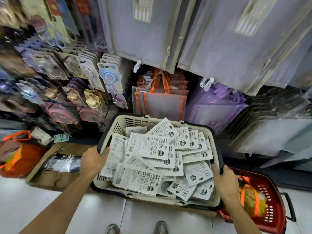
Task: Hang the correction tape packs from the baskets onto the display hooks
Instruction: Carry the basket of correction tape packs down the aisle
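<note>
Shop racks crowd in ahead of you, hung with carded stationery. Your left hand (94, 159) and right hand (224, 179) each curl round the rim of the cream basket (118, 123) — heaped with correction tape packs (148, 146). They look light, flat and slick — pinch one by its top edge, near where the hook would pass

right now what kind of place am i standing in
Most likely a stationery shop aisle: carded packs hang on display hooks, mesh zip bags hang above, and a cream basket of correction tape packs waits for stocking.
</note>
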